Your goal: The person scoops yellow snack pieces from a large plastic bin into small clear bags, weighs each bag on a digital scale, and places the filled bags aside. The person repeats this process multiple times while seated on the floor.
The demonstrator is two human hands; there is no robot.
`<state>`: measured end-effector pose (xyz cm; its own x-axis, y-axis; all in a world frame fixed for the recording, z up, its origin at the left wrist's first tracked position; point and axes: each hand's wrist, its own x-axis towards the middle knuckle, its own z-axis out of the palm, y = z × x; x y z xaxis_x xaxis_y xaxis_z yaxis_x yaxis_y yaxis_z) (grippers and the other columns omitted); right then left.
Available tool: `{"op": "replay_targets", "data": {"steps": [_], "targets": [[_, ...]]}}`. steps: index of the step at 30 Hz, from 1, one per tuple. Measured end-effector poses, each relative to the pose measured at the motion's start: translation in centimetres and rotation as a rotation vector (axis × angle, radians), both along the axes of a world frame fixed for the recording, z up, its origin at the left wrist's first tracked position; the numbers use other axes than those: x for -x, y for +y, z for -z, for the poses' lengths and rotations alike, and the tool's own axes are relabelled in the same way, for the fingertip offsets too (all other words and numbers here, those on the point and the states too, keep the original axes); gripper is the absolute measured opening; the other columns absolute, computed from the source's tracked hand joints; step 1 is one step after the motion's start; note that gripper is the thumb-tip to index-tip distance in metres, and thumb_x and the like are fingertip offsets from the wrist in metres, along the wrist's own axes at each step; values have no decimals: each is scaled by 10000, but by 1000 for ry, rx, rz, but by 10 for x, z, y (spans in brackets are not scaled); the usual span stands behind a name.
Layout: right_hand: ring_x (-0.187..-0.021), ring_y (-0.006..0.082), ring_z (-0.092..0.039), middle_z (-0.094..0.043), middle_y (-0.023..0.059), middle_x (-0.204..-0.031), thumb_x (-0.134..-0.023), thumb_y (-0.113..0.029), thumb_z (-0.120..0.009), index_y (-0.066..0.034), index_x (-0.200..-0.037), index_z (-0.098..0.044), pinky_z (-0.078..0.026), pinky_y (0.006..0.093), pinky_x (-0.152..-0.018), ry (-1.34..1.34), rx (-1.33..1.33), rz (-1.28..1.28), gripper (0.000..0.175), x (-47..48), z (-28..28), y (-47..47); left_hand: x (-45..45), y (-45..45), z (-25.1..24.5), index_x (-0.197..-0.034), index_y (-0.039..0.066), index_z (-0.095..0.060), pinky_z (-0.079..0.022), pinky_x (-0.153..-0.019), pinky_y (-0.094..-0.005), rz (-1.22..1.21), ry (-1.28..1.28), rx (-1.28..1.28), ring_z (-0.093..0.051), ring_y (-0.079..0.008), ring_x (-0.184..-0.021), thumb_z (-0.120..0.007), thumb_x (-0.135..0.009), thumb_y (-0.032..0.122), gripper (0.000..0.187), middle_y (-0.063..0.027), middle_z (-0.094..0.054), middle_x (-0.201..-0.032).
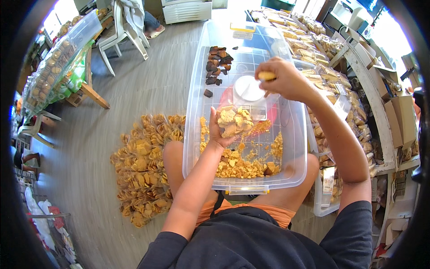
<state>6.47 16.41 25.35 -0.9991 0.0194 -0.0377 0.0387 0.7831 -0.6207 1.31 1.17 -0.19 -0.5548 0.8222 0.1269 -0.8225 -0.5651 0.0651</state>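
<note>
My left hand [220, 132] holds a clear plastic bag of yellow cookie pieces [235, 121] over a large clear plastic bin [195, 101]. My right hand [277, 79] is raised above the bin, its fingers closed on a yellow cookie piece [267, 75]. Beneath, a white kitchen scale [249, 88] stands on something pink-red [226, 95]. Broken yellow pieces and crumbs [245, 166] lie at the bin's near end. Dark burnt pieces [216, 64] are grouped at its far left. The scale's underside and part of the bag's back are hidden.
Filled clear bags of cookies [144, 168] are heaped on the floor at left. More bagged goods [352, 124] fill shelving at right. Beyond are a white plastic chair [119, 33], a wooden table [95, 95] with packed bags, and another person's leg [151, 22].
</note>
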Motion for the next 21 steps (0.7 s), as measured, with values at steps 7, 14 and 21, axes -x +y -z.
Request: {"op": "replay_targets", "data": {"steps": [7, 14, 21], "targets": [[-885, 289, -664, -674, 184, -1007, -716, -375, -748, -23, -1156, -624, -524, 364, -767, -202, -253, -278, 577, 1, 29, 4, -11, 2, -22, -1390, 48, -380, -348, -1055, -558, 217, 19, -68, -451, -386, -1253, -419, -838, 722, 872, -182, -458, -1373], [-543, 145, -574, -636, 79, -697, -855, -261, -649, -36, -867, -644, -447, 308, -527, 430, -236, 154, 225, -18, 7, 6, -8, 6, -7, -1401, 89, -382, -353, -1053, -553, 171, -19, -80, -459, -366, -1251, -505, -817, 685, 844, -167, -460, -1371], [-1148, 383, -543, -526, 273, -1275, -844, -648, -519, -1, -1364, -404, -434, 445, -958, -867, -253, 42, 838, -102, 196, 34, 11, -2, 1, -1370, 96, -419, -365, -1046, -544, -91, -79, 54, -446, -357, -1250, -550, -783, 694, 849, -152, -458, -1366]]}}
